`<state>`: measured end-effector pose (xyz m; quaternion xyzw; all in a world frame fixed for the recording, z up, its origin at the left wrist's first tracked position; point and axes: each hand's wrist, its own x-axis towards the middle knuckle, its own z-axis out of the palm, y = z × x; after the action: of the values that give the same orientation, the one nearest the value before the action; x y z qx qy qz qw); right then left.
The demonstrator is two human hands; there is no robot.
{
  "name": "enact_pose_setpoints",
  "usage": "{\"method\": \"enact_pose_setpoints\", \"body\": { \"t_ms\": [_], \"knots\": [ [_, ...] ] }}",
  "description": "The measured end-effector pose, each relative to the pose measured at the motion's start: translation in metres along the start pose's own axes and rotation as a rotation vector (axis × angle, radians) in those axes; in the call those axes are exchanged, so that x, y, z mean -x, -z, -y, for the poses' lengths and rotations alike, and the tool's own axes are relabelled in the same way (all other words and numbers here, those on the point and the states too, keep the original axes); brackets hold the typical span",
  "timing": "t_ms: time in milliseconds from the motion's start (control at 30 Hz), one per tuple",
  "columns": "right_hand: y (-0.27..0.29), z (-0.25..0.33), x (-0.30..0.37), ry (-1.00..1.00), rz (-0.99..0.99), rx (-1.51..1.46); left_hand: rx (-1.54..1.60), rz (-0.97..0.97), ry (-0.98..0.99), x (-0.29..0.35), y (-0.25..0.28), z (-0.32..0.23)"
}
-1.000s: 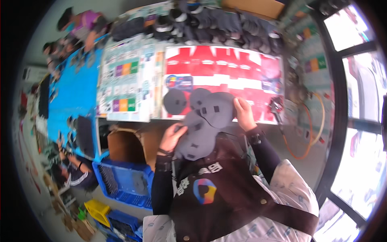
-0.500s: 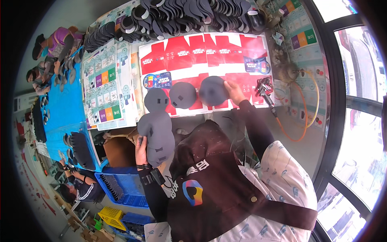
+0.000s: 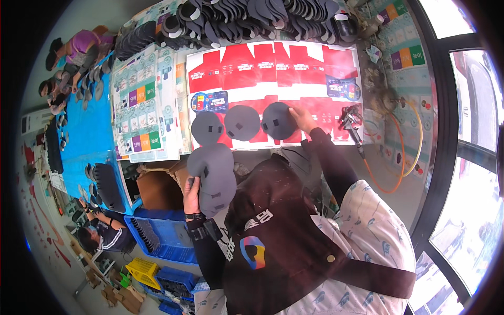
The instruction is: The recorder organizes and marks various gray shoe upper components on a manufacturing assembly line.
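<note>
Count: three flat, dark-grey round pieces [image 3: 249, 116] lie in a row on a red-and-white printed sheet [image 3: 268, 93]. The left hand [image 3: 192, 198] grips a bundle of flat, grey, round-lobed pieces [image 3: 220, 181] at its left edge, just in front of the sheet. One metal hand tool with a trigger-like grip [image 3: 353, 123] lies at the sheet's right end, with one orange hose [image 3: 401, 152] attached. One yellow plastic crate [image 3: 143, 271] stands at lower left.

Obscured: the bundle's pieces overlap and their number cannot be established. Dark curved pieces [image 3: 262, 16] along the back are packed too closely to count and are cut off above. The right hand [image 3: 303, 119] touches the rightmost round piece at its right edge; whether it pinches or merely presses cannot be determined.

Condition: matt surfaces, smooth curved outlines, small black rectangular patches on the round pieces and the bundle.
</note>
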<state>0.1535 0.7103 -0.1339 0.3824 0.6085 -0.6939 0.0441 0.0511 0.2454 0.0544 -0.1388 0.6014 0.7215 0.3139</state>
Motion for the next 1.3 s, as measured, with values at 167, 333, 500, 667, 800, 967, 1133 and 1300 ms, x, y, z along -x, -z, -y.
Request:
{"method": "enact_pose_setpoints", "body": {
  "t_ms": [167,333,500,667,800,967,1133,1300],
  "knots": [
    [0.022,-0.002,0.008,0.333,-0.126,1.037,-0.247,0.060,0.171,0.017,-0.059,-0.041],
    [-0.039,0.115,0.122,0.083,0.487,-0.271,-0.218,0.296,0.001,-0.012,-0.090,-0.001],
    [-0.074,0.136,0.141,0.231,0.538,0.360,-0.111,0.367,0.085,-0.015,-0.103,0.007],
    [-0.077,0.114,0.142,0.331,0.146,0.191,-0.040,0.396,0.070,-0.005,-0.087,0.008],
    [-0.036,0.102,0.132,0.378,0.078,0.097,0.005,0.316,0.053,0.014,-0.070,-0.004],
    [0.061,0.078,0.153,0.242,-0.053,-0.047,0.037,0.323,-0.052,0.022,-0.044,0.004],
    [0.115,0.048,0.171,0.187,-0.312,0.751,-0.114,0.126,-0.083,0.040,-0.003,-0.004],
    [0.119,-0.042,0.122,0.099,-0.349,-0.211,0.009,-0.069,-0.114,0.049,0.063,0.018]
  ]
}}
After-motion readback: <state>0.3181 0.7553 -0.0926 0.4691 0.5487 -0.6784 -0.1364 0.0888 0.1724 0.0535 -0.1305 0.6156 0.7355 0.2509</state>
